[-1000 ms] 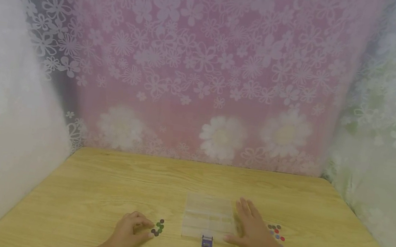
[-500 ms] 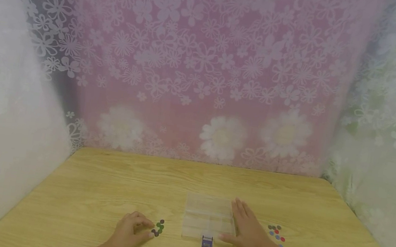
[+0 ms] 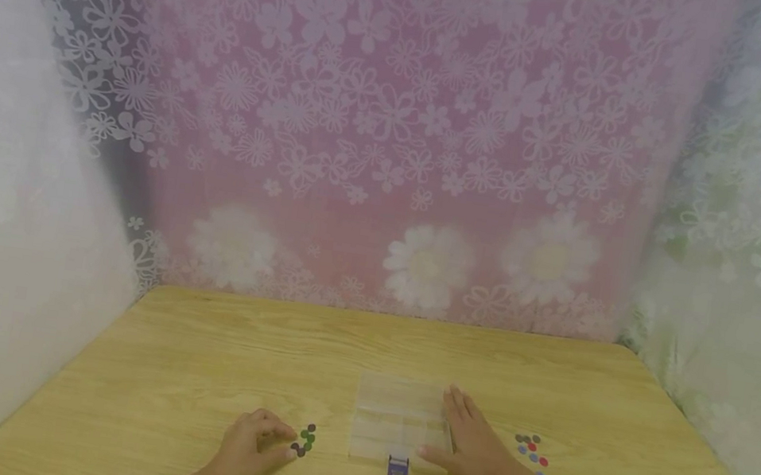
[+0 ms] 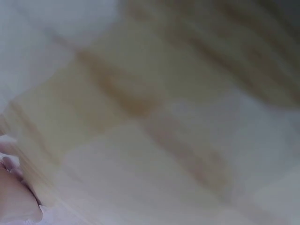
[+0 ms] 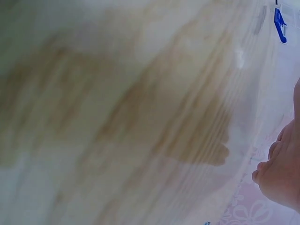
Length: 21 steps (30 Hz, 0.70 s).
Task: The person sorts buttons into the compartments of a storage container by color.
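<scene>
A clear plastic compartment box [image 3: 392, 420] lies on the table, with a blue latch [image 3: 397, 468] at its near edge. Along the box's right side my right hand [image 3: 476, 452] rests with straight fingers, its thumb stretched over the near right corner. My left hand [image 3: 246, 445] lies to the left of the box, fingers loosely bent. Beside its fingertips is a small group of green and dark discs [image 3: 307, 438]; nothing shows pinched between thumb and fingers. In the right wrist view, part of the right hand [image 5: 283, 164] and the blue latch [image 5: 280, 26] appear.
Right of the right hand, several grey, red and blue discs [image 3: 531, 447] lie scattered on the wooden table [image 3: 230, 338]. A flowered pink curtain [image 3: 392, 151] hangs behind the table's far edge. Pale sheets flank both sides.
My right hand has shifted slightly left, up against the box's side, and the thumb lies further over its near corner. The left hand and the discs have stayed put.
</scene>
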Each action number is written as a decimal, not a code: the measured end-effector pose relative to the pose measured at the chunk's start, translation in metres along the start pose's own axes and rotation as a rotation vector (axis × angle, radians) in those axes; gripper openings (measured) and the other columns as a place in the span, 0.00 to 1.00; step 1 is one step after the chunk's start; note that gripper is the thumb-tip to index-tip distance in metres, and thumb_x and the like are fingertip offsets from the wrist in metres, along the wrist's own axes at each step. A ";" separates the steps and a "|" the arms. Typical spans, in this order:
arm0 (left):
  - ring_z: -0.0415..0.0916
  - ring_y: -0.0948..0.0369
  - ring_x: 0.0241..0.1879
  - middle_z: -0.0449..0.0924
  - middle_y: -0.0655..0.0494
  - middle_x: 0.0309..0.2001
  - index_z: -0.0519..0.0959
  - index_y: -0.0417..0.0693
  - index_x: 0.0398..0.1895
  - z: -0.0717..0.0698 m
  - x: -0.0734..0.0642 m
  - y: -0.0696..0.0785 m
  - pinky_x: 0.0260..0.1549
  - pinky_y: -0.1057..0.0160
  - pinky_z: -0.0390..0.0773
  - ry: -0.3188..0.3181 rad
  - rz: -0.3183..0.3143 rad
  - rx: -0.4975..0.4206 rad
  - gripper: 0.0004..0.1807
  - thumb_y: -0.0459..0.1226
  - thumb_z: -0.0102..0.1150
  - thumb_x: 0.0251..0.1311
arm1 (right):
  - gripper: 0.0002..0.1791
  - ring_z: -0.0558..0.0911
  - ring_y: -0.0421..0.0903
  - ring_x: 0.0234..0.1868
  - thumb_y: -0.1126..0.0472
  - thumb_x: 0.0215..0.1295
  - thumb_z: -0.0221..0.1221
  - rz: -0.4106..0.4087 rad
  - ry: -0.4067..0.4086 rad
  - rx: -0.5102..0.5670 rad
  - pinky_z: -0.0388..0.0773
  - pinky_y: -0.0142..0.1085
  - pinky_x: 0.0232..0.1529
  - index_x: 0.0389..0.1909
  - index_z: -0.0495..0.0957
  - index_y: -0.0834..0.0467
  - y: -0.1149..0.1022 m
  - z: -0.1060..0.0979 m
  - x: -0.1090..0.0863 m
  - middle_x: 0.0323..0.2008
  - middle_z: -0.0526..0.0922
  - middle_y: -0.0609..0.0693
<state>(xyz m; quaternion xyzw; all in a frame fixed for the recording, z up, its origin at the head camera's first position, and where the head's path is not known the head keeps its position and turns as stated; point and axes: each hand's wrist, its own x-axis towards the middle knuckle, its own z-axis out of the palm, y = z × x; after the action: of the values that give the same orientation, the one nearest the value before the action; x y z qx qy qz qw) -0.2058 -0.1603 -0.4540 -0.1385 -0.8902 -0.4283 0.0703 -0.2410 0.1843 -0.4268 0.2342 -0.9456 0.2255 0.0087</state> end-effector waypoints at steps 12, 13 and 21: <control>0.67 0.59 0.41 0.77 0.58 0.37 0.83 0.51 0.33 0.001 0.000 0.002 0.39 0.64 0.61 -0.005 -0.016 0.017 0.11 0.42 0.68 0.46 | 0.56 0.46 0.69 0.70 0.35 0.57 0.56 -0.008 -0.030 0.009 0.48 0.60 0.67 0.68 0.45 0.74 0.002 -0.003 0.001 0.70 0.43 0.72; 0.67 0.59 0.41 0.77 0.58 0.37 0.83 0.51 0.33 0.001 0.000 0.002 0.39 0.64 0.61 -0.003 -0.016 0.022 0.10 0.42 0.68 0.46 | 0.56 0.46 0.69 0.70 0.35 0.57 0.56 -0.008 -0.033 0.009 0.48 0.60 0.67 0.68 0.45 0.74 0.002 -0.003 0.001 0.70 0.43 0.72; 0.68 0.61 0.38 0.78 0.60 0.35 0.83 0.52 0.30 0.003 0.001 0.005 0.39 0.64 0.61 0.040 -0.023 0.046 0.09 0.42 0.69 0.44 | 0.57 0.45 0.68 0.70 0.36 0.57 0.56 -0.023 -0.064 0.025 0.47 0.60 0.67 0.68 0.43 0.74 0.001 -0.002 0.001 0.70 0.42 0.72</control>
<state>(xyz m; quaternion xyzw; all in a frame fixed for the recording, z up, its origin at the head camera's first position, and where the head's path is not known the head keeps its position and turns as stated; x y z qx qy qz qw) -0.2053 -0.1552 -0.4521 -0.1179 -0.8998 -0.4110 0.0865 -0.2426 0.1861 -0.4251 0.2523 -0.9398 0.2294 -0.0221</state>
